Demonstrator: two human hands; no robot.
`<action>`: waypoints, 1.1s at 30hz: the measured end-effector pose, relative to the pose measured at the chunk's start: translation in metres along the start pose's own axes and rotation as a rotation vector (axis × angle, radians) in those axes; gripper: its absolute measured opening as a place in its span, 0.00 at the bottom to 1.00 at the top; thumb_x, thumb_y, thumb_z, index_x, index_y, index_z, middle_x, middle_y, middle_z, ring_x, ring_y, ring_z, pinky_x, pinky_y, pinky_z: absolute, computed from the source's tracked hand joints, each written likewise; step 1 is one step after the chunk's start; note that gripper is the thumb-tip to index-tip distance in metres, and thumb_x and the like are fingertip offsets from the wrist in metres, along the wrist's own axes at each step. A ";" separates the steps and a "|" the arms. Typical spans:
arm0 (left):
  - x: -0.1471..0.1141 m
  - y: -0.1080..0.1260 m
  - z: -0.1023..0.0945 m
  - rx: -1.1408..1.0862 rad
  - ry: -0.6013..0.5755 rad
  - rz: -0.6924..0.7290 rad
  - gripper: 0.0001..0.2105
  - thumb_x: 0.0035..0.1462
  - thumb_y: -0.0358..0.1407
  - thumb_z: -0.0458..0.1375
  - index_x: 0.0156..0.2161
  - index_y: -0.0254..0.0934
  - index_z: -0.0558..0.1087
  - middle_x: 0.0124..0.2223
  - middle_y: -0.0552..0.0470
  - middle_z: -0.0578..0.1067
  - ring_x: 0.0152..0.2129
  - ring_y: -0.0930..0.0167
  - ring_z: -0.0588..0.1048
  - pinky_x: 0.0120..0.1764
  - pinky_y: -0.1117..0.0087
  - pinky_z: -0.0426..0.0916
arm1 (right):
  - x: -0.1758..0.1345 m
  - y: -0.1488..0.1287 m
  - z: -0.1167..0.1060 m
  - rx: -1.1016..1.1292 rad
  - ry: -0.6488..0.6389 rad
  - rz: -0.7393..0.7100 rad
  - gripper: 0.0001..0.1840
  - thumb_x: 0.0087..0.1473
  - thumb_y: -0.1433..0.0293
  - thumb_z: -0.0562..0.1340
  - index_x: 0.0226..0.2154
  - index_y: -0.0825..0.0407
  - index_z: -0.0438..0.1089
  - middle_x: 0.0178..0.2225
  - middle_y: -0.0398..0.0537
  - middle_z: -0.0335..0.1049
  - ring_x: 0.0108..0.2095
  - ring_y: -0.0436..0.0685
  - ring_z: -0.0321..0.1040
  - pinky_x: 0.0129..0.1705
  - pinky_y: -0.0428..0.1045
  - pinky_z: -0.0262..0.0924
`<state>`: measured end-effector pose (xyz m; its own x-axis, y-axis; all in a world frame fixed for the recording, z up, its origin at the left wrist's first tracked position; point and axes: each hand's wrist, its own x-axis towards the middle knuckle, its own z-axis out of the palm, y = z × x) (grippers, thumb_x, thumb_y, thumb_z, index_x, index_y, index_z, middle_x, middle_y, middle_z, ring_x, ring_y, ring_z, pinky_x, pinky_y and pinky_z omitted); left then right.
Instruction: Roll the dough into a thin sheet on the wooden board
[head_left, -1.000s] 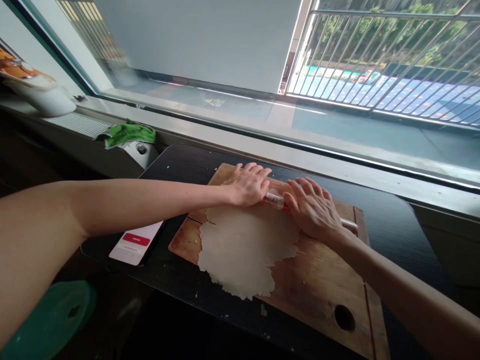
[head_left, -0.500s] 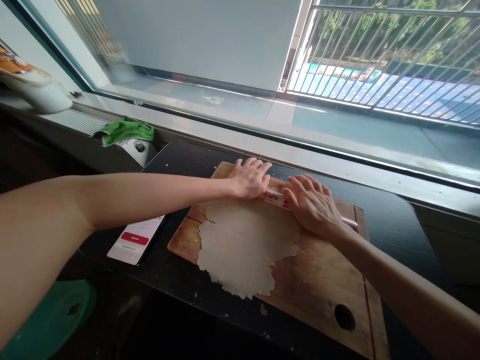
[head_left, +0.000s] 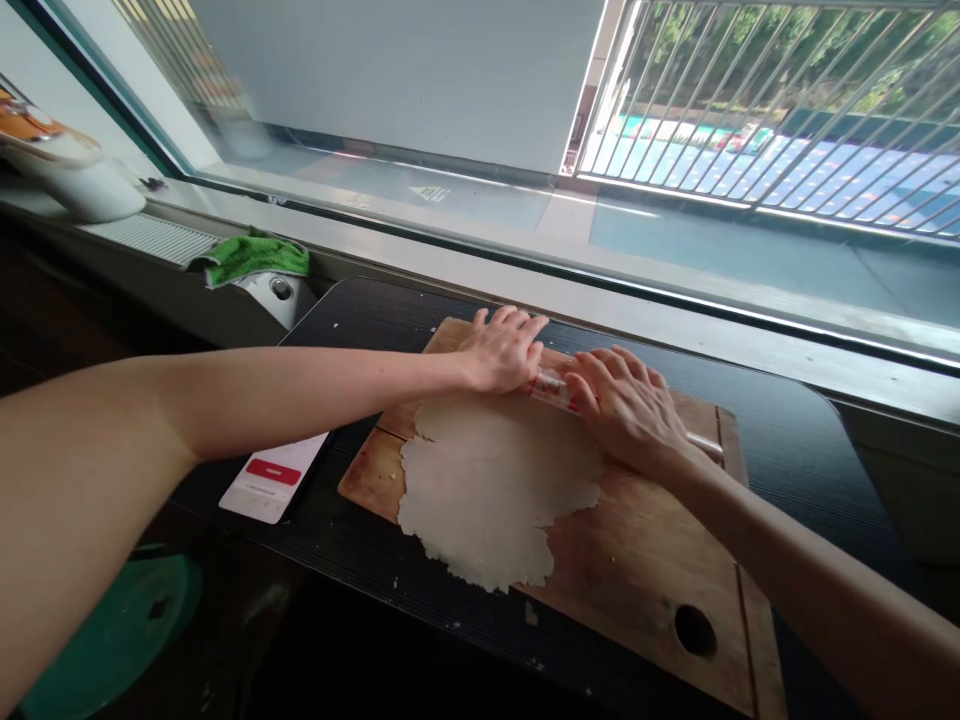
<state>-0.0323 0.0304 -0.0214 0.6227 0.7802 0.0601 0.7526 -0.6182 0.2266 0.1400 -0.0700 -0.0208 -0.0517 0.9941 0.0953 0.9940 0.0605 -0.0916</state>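
Note:
A thin, ragged-edged sheet of dough point(head_left: 491, 490) lies on the wooden cutting board point(head_left: 660, 540), its lower edge hanging past the board. Across the dough's far edge lies a pale rolling pin point(head_left: 553, 390) with red print, mostly covered by my hands. My left hand point(head_left: 504, 350) rests palm down on its left part, fingers spread and stretched forward. On its right part lies my right hand point(head_left: 626, 405), also palm down with fingers extended. The pin's bare right end shows beyond my right wrist.
A phone point(head_left: 274, 478) with a lit screen lies on the black table point(head_left: 780, 450), left of the board. Beyond are a green cloth point(head_left: 255, 257), the window sill and a railing outside. A teal stool or basin point(head_left: 124, 630) stands low at left.
The view has shifted slightly. Both hands stay on the rolling pin at the dough's far edge, with hardly any visible movement along the board.

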 end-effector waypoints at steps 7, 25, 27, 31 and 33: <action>0.068 -0.001 -0.005 0.067 0.091 -0.188 0.27 0.64 0.35 0.45 0.67 0.35 0.56 0.67 0.41 0.61 0.66 0.59 0.52 0.65 0.50 0.44 | 0.065 0.029 -0.002 0.077 -0.052 0.314 0.31 0.63 0.55 0.45 0.62 0.52 0.60 0.63 0.60 0.58 0.63 0.70 0.51 0.60 0.67 0.51; 0.013 -0.003 -0.003 0.018 -0.009 -0.078 0.25 0.65 0.36 0.44 0.66 0.40 0.58 0.66 0.45 0.64 0.63 0.60 0.59 0.64 0.51 0.51 | 0.013 -0.002 -0.004 0.089 -0.090 0.144 0.29 0.64 0.55 0.42 0.58 0.49 0.63 0.62 0.57 0.61 0.63 0.67 0.53 0.61 0.65 0.53; -0.014 -0.004 -0.001 0.014 -0.032 -0.001 0.23 0.66 0.39 0.43 0.64 0.42 0.62 0.64 0.48 0.67 0.62 0.61 0.61 0.63 0.53 0.53 | -0.009 -0.012 -0.003 0.056 -0.051 0.044 0.28 0.65 0.56 0.41 0.56 0.47 0.65 0.61 0.55 0.62 0.64 0.66 0.51 0.62 0.65 0.51; -0.014 -0.004 -0.002 0.018 -0.002 -0.062 0.23 0.67 0.41 0.43 0.64 0.42 0.62 0.66 0.48 0.65 0.63 0.62 0.60 0.64 0.52 0.52 | 0.000 -0.008 0.001 0.018 0.029 0.059 0.28 0.65 0.54 0.43 0.57 0.48 0.65 0.64 0.56 0.59 0.66 0.66 0.48 0.63 0.66 0.47; 0.008 -0.003 -0.005 0.027 0.013 -0.160 0.24 0.67 0.41 0.43 0.66 0.40 0.59 0.67 0.46 0.62 0.65 0.61 0.57 0.65 0.49 0.50 | 0.023 0.000 0.001 0.032 0.017 0.150 0.29 0.64 0.55 0.44 0.58 0.50 0.64 0.64 0.58 0.57 0.65 0.67 0.49 0.63 0.67 0.48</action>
<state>-0.0307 0.0396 -0.0170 0.4916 0.8700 0.0377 0.8476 -0.4880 0.2083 0.1387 -0.0469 -0.0196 0.0988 0.9905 0.0953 0.9868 -0.0852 -0.1379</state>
